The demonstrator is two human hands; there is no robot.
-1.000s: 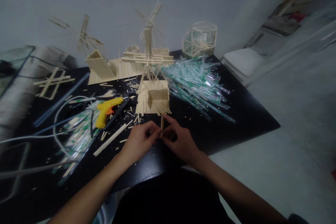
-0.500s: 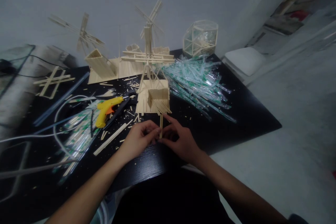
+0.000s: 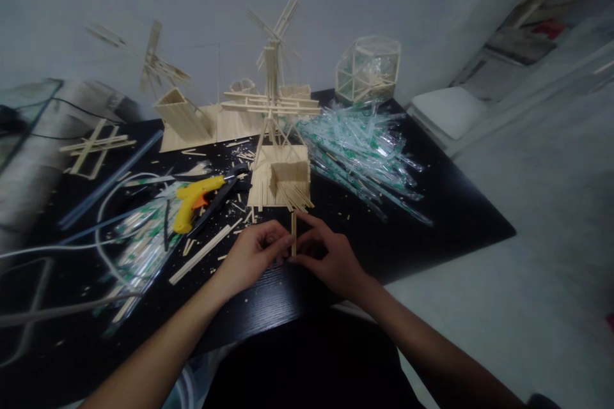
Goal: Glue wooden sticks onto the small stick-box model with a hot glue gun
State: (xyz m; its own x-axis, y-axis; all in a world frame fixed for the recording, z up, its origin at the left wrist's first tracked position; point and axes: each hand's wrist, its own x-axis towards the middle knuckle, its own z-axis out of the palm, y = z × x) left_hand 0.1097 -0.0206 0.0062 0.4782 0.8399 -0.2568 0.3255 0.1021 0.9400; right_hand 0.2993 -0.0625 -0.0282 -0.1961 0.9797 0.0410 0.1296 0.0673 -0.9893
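Between my hands, close to the table's front edge, are short wooden sticks [image 3: 294, 233] lying side by side. My left hand [image 3: 259, 249] pinches them from the left with thumb and fingertips. From the right, my right hand [image 3: 330, 255] grips them, its index finger at their far end and its thumb at the near end. Just beyond stands a windmill model [image 3: 283, 182] of wooden sticks on a square base, with loose sticks on its front part. The inner fingers of both hands are partly hidden.
Left of the model lie a yellow glue gun [image 3: 189, 204], dark-handled pliers [image 3: 215, 204] and long sticks [image 3: 206, 254]. Clear wrappers [image 3: 364, 147] are heaped to the right. Behind stand another windmill [image 3: 180, 118] and a faceted stick frame [image 3: 369, 70]. A white cable [image 3: 103, 223] loops at left.
Almost nothing differs. Both hands keep their hold on the short sticks, and the view has shifted very slightly.
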